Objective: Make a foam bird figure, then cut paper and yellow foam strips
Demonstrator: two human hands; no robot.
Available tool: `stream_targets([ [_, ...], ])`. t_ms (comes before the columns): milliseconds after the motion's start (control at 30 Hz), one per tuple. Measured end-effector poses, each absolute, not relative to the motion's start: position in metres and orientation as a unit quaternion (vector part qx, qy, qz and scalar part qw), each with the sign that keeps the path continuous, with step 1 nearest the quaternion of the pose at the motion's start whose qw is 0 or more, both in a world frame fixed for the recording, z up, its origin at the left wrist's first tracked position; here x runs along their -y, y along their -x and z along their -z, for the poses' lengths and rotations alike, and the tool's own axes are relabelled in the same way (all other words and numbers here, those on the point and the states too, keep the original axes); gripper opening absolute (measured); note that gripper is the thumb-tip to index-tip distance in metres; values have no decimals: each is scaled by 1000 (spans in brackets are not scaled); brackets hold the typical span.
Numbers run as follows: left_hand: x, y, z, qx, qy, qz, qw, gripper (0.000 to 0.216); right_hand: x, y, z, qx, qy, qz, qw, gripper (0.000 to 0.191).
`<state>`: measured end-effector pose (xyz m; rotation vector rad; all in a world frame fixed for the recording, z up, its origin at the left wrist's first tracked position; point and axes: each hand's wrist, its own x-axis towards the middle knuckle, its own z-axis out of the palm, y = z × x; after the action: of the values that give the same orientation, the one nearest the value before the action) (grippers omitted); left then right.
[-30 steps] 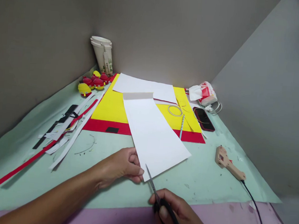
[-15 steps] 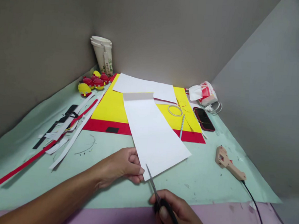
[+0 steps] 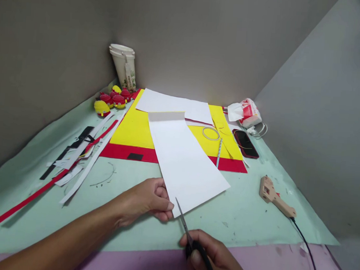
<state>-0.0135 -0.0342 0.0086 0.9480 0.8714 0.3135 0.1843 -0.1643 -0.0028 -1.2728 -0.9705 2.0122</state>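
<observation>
**Scissors at the near edge of a white sheet**

Plenty of clutter on the green mat (image 3: 248, 214). At the back, a yellow sheet (image 3: 134, 127) lay on a red sheet (image 3: 120, 152), w/ a second white page (image 3: 172, 103) over its far end. On the yellow: a tape ring (image 3: 211, 133) and a pencil (image 3: 218, 152) just beside it. A phone (image 3: 245, 143) and a crumpled packet (image 3: 245, 112) sat to the right of that. A paper cup (image 3: 124, 67) stood in the corner, red-and-yellow toys (image 3: 111, 101) near its foot. Cut strips (image 3: 80, 152) in white, red and black lay scattered on the left. A glue gun (image 3: 276, 197) rested well apart on the right, its cable (image 3: 307, 251) trailing off the mat. Nothing stood btwn the hands and the paper.

The left forearm came in low from the bottom-left. The right wrist rose from the bottom edge.

The left hand (image 3: 146, 198) pinched the near left corner of the white sheet (image 3: 184, 160), fingers curled, thumb on top. The sheet ran from there back over the red and yellow ones, far end folded up. The right hand (image 3: 217, 261) was closed through the black handles of the scissors (image 3: 188, 230). The blades pointed up-left, tip at the sheet's near edge, right by the left thumb. Blades looked close together; couldn't tell if they'd bitten into the paper.
</observation>
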Motion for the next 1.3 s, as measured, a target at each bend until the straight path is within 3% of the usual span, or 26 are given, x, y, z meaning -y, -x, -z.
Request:
stream_targets([
  [900,33,14,-8,-401,-438,-142,792,40,167,-183,0,370,476,-750,273,62],
  [1300,32,17,-9,-392,-416,-155,806,30,165,-180,-4,352,479,-751,288,59],
])
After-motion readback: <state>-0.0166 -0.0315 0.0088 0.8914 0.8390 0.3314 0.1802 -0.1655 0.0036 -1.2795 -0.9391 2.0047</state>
